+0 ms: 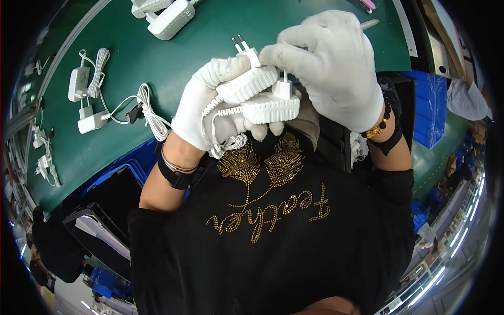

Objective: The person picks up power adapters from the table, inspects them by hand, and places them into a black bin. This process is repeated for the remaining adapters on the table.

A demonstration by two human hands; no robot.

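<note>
Two white power adapters with ribbed sides lie together in my gloved left hand [210, 100], held close in front of my chest. The upper adapter [249, 84] points its two-pin plug away from me; the lower adapter [270, 109] has its plug turned up under my right fingers. Their thin white cables [231, 144] are bundled below the palm. My gloved right hand [333, 68] hovers over the plugs, its thumb and fingers pressed together beside the pins. What the pinch holds, if anything, is hidden. A pale thin strip [370, 24] shows behind that hand.
On the green table [157, 60], more white adapters [170, 20] lie at the far edge. Another adapter [79, 84] with coiled cable [152, 113] sits at the left, with several others beyond. Blue bins [428, 110] stand at the right, and a person's sleeve [464, 100] shows beyond.
</note>
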